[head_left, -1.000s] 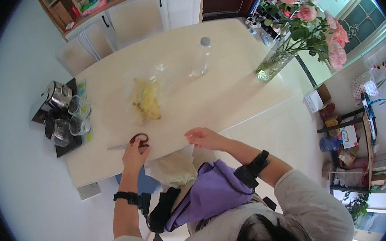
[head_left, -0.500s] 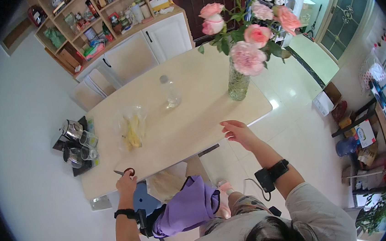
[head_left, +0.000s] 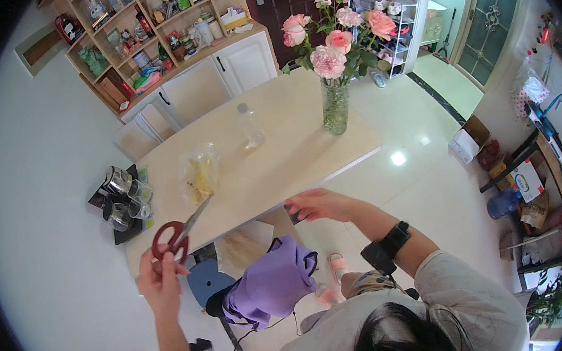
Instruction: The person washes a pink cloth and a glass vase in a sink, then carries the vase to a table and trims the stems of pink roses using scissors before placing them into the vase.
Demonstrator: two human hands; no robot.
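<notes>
My left hand (head_left: 160, 280) is raised at the table's near left corner, closed on a pair of scissors (head_left: 178, 241). It grips them by the dark red handles, and the metal blades point up and to the right. Beyond the blade tips lies a clear plastic bag (head_left: 199, 176) with something yellow inside. My right hand (head_left: 320, 207) hovers at the table's near edge, fingers loosely bent and apart, with nothing visible in it. Farther back stands a clear bottle (head_left: 251, 128). A glass vase (head_left: 335, 110) of pink roses (head_left: 329, 61) rises toward the table's right end.
Glass cups (head_left: 139, 200) and pots (head_left: 117, 182) sit on a dark tray at the table's left end. A purple cloth (head_left: 274, 283) hangs below the near edge, beside a blue stool (head_left: 210, 282). Shelves (head_left: 143, 47) stand behind the table.
My left hand has lifted the scissors from the tabletop, and their blades now point right instead of left. My right hand has moved left and nearer to me. The view has shifted slightly.
</notes>
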